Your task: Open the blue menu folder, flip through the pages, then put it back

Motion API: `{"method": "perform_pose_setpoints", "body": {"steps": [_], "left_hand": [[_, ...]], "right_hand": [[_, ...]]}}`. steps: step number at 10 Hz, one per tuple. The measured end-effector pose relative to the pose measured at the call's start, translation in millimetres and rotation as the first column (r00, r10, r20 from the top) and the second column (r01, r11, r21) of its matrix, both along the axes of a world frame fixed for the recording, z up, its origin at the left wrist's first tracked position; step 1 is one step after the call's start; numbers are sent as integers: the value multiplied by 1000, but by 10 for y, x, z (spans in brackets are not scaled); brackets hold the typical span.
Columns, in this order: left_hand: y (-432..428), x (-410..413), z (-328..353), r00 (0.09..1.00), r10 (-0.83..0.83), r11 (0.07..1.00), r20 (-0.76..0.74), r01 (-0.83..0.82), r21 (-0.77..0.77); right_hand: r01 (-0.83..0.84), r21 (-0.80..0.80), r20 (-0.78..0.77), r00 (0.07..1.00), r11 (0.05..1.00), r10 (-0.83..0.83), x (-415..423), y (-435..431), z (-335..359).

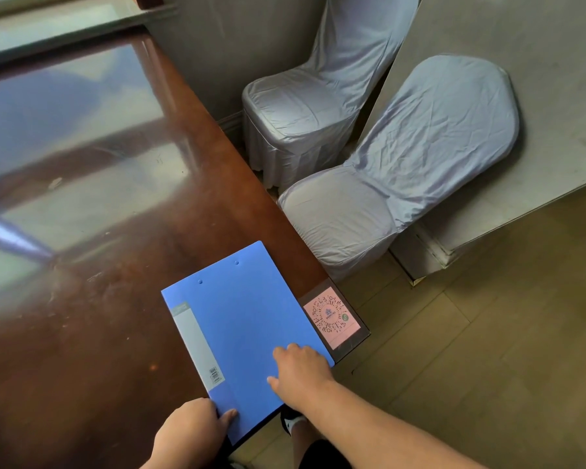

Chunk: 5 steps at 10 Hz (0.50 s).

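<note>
The blue menu folder (244, 319) lies closed and flat at the near right corner of the dark wooden table (92, 333), with a grey label strip along its spine side. Its near corner sticks out past the table edge. My left hand (193, 428) holds that near corner, thumb on top of the cover. My right hand (300, 375) rests palm down on the cover close to its right edge, fingers spread on the surface.
A pink QR-code card (334, 319) is stuck to the table corner just right of the folder. Two chairs in grey covers (403, 184) stand along the table's right side. Tiled floor (487, 367) lies to the right.
</note>
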<state>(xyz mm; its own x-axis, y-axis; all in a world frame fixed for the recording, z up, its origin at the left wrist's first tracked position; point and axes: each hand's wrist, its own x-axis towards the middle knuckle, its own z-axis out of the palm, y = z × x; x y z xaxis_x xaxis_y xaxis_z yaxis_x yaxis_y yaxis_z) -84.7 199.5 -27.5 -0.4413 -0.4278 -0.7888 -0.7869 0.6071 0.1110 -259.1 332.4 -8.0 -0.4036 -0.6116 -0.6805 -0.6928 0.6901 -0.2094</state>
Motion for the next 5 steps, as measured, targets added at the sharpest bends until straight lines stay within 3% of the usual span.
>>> {"method": "perform_pose_setpoints", "body": {"steps": [4,5], "left_hand": [[-43,-29,101,999,16,999,31,-15,-48],[-218,-36,292,977,189,972,-96,-200,-121]], "right_hand": [[-27,16,19,999,1000,27,-54,-42,66],[-50,34,15,999,998,49,-114,-229,272]]}}
